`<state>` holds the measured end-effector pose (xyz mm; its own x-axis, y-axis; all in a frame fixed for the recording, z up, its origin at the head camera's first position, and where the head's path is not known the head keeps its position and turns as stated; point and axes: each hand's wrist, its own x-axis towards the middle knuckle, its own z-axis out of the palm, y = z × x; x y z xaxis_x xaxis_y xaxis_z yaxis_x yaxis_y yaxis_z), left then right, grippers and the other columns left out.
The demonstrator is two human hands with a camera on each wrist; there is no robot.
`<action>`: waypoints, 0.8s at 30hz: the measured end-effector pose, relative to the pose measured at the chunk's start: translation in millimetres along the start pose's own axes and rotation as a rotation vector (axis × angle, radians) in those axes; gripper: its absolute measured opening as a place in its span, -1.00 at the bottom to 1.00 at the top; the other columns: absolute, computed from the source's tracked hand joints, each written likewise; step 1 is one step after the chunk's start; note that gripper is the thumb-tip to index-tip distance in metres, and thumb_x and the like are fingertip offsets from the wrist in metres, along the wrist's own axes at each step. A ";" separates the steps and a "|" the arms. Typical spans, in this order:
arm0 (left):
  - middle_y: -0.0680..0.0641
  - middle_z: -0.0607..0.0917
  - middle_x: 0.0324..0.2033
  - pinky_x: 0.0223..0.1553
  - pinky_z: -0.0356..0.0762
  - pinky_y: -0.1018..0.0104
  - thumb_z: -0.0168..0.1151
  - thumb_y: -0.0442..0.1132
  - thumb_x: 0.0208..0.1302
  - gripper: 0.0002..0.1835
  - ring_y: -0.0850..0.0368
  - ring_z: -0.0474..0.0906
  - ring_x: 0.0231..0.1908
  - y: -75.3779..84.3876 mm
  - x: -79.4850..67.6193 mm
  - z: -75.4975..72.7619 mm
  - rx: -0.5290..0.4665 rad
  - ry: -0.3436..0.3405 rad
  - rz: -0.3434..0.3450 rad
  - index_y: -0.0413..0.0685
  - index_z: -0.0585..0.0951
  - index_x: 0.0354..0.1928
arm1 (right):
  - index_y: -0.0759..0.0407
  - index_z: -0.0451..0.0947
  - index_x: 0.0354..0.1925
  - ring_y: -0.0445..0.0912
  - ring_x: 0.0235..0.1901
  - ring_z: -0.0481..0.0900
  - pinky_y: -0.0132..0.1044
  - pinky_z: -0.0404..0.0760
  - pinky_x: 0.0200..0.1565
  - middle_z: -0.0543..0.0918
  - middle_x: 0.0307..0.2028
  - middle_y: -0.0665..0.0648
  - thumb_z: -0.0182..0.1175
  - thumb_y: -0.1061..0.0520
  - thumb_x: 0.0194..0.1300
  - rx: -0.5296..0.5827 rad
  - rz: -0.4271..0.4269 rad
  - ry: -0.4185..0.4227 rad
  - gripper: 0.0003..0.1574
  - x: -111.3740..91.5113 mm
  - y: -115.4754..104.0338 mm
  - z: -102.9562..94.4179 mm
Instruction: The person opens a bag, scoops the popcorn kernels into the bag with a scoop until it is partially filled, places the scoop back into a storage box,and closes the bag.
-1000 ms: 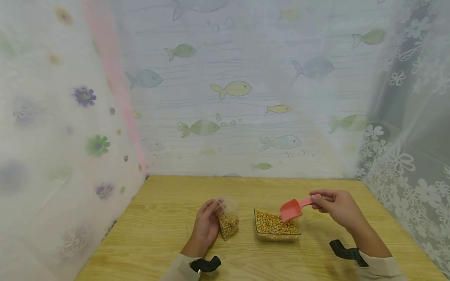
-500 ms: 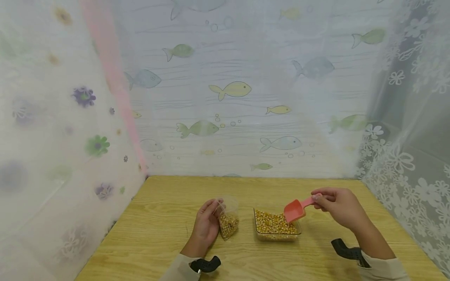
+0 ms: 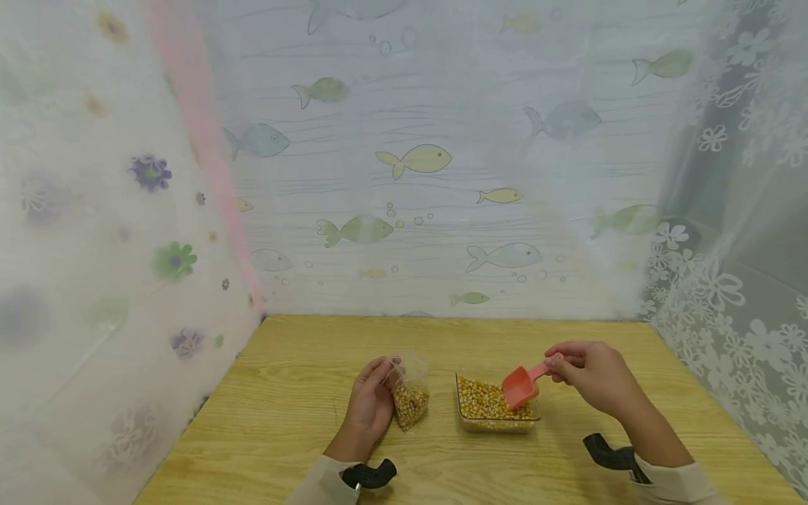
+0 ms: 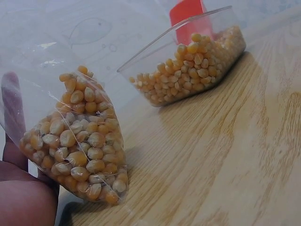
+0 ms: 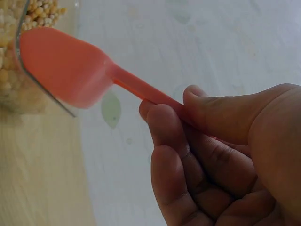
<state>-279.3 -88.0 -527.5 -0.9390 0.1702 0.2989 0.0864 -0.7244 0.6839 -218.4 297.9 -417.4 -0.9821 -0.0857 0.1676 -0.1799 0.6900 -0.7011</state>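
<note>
A clear plastic bag (image 3: 411, 405), partly filled with corn kernels (image 4: 77, 150), is pinched near its top by my left hand (image 3: 372, 403). To its right stands a clear rectangular container (image 3: 499, 426) of yellow kernels (image 3: 482, 400). My right hand (image 3: 596, 375) grips the handle of a red-pink scoop (image 3: 520, 387) between thumb and fingers. The scoop's head leans down over the right side of the container, its tip at the kernels. In the right wrist view the container's rim crosses in front of the scoop (image 5: 61, 66); whether kernels lie in it is hidden there.
The wooden table (image 3: 303, 351) carries the bag and container. A hanging sheet printed with fish (image 3: 416, 160) closes off the back, and flowered sheets (image 3: 173, 261) hang at both sides. Black wrist mounts (image 3: 372, 475) sit on both forearms.
My right hand and the scoop shifted slightly right, then came back left and lower, bringing the scoop's tip down to the kernels. The left hand and the bag stay in place.
</note>
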 end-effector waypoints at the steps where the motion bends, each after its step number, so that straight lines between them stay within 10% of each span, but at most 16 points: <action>1: 0.13 0.80 -0.14 -0.03 0.61 0.43 -0.06 -0.38 0.63 -0.53 0.23 0.71 -0.08 -0.2 0.2 0.1 -0.001 0.000 0.001 0.21 0.81 -0.23 | 0.25 0.69 0.11 -0.18 -0.32 0.76 -0.30 0.68 -0.33 0.83 -0.28 0.03 0.25 -0.03 0.51 0.016 0.003 -0.007 -0.58 0.8 2.1 1.9; 24: 0.13 0.80 -0.13 -0.03 0.60 0.43 -0.07 -0.36 0.64 -0.53 0.23 0.71 -0.08 0.0 0.9 -0.4 -0.012 -0.027 -0.011 0.20 0.82 -0.19 | 0.50 0.45 0.33 -0.03 -0.10 0.80 -0.16 0.76 -0.05 0.81 -0.08 0.23 0.18 0.06 0.56 0.475 0.131 -0.115 -0.39 18.5 41.5 34.3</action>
<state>-280.2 -88.1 -527.5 -0.9305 0.1958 0.3096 0.0723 -0.7304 0.6792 -245.9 300.3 -467.1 -0.9931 -0.1171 -0.0012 -0.0341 0.2996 -0.9535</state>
